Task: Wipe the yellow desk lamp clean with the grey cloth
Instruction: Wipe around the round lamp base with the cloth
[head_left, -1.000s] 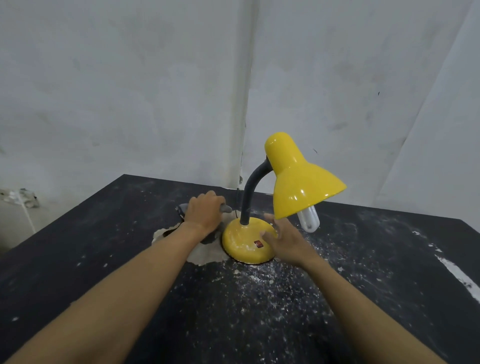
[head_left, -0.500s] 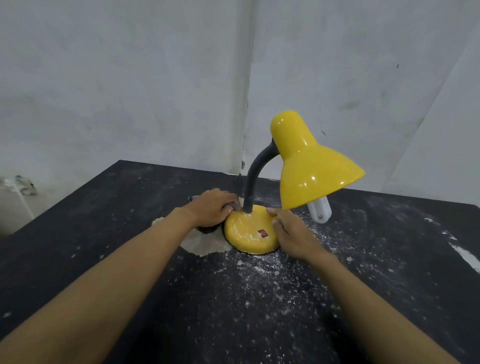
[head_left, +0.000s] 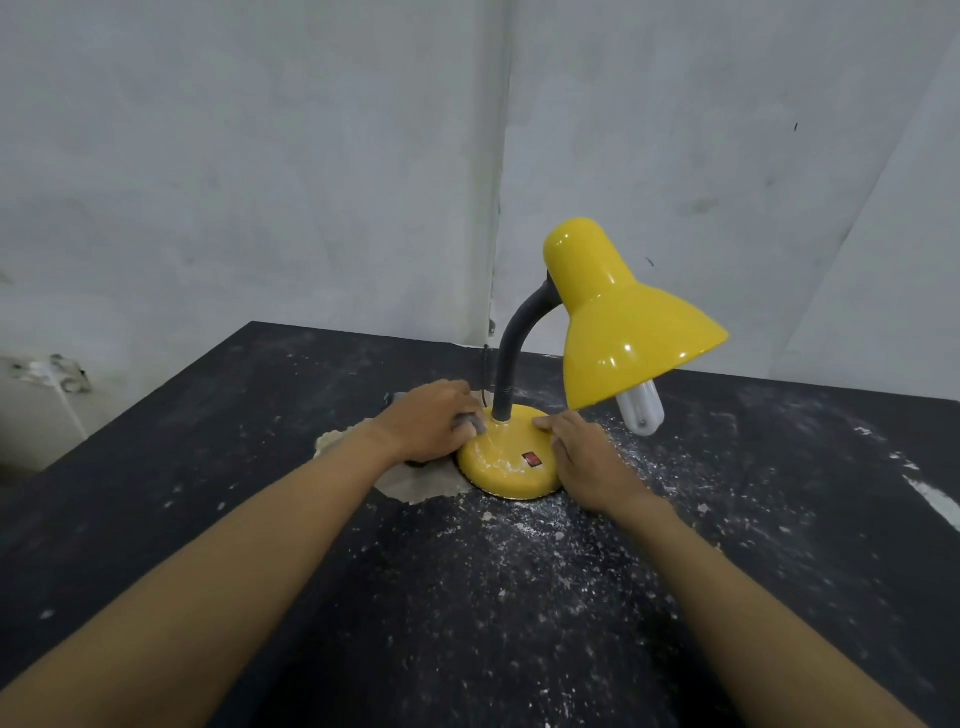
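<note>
The yellow desk lamp (head_left: 618, 332) stands on a black table, with a round yellow base (head_left: 506, 465), a dark bendy neck and a white bulb under the shade. My left hand (head_left: 428, 421) presses the grey cloth (head_left: 470, 423) against the left side of the base; most of the cloth is hidden under the hand. My right hand (head_left: 587, 460) lies flat against the right side of the base, fingers together, steadying it.
The black table (head_left: 208, 467) is speckled with white dust, thickest in front of the lamp. A pale worn patch (head_left: 415, 480) lies left of the base. A white wall rises close behind, and a cord runs down by the neck.
My left hand has moved right with the cloth, from the table beside the lamp onto the base. My right hand has shifted along the base's right side. The camera has moved closer.
</note>
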